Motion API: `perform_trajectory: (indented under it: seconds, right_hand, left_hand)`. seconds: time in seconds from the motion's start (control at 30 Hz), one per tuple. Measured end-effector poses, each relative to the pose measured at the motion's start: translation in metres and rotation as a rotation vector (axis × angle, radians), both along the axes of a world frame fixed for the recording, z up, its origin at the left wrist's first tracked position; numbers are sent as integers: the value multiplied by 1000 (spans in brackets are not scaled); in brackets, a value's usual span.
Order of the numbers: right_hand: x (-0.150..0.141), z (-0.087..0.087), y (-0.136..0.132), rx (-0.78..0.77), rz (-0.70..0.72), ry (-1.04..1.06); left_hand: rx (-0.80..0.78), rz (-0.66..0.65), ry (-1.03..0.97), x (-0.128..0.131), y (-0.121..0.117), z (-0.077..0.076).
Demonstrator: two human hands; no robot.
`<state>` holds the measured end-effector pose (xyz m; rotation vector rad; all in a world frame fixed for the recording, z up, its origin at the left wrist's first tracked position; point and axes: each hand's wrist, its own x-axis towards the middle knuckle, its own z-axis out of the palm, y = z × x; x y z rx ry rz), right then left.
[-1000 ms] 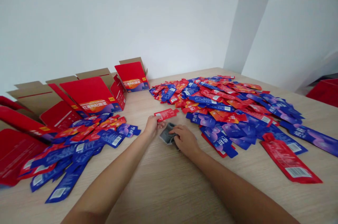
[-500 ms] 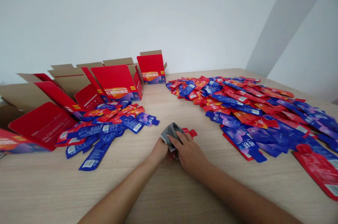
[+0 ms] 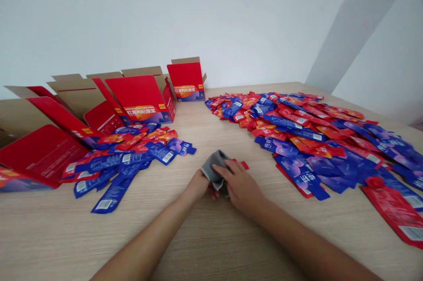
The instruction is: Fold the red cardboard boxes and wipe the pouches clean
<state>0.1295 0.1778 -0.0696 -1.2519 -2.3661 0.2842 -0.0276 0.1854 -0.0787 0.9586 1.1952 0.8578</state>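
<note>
In the middle of the view, my right hand [image 3: 240, 186] presses a grey cloth [image 3: 215, 165] around a red sachet [image 3: 244, 165], of which only one end shows beyond the fingers. My left hand [image 3: 200, 186] grips the sachet's other end under the cloth, which covers most of its fingers. Both hands are close together, just above or on the wooden table [image 3: 198, 237]; I cannot tell which. To the left lies a small pile of blue and red sachets [image 3: 128, 159]. A far larger heap of such sachets [image 3: 307, 135] spreads to the right.
Several red cardboard boxes with raised flaps stand along the left, among them a front box [image 3: 139, 100] and a box farther back [image 3: 187, 81]. A single red sachet [image 3: 393, 210] lies at the right front. The white wall [image 3: 211, 16] rises behind the table.
My left hand has carried the red sachet into the cloth, which lay under my right hand. The cloth is now folded over the sachet. The view has turned left.
</note>
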Motion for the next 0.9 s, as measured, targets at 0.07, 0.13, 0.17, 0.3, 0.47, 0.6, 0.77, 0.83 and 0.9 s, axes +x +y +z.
perform_trajectory:
  seconds: [0.07, 0.13, 0.17, 0.3, 0.47, 0.6, 0.77, 0.83, 0.9]
  right_hand:
    - [-8, 2, -2, -16, 34, -68]
    - [-4, 3, 7, -32, -49, -126]
    - [3, 4, 14, -38, -108, -147]
    - [42, -2, 42, -43, -276, -111]
    - [65, -16, 55, 1, -351, 401]
    - [60, -18, 56, -47, -431, 675]
    - [42, -4, 36, 24, -281, 607]
    - [31, 2, 20, 62, -166, 504]
    - [18, 5, 4, 59, -27, 355]
  left_hand:
    - [15, 24, 1, -2, 0, -1]
    - [7, 22, -39, -5, 1, -1]
    - [6, 16, -61, -7, 1, -1]
    - [41, 8, -99, -9, -1, 1]
    - [95, 77, -129, -6, -4, 3]
    - [85, 127, -155, -6, -2, 0]
    - [35, 158, -120, -4, 1, -4]
    - [101, 129, -30, -4, 1, -4]
    - [192, 135, 52, -3, 0, -4]
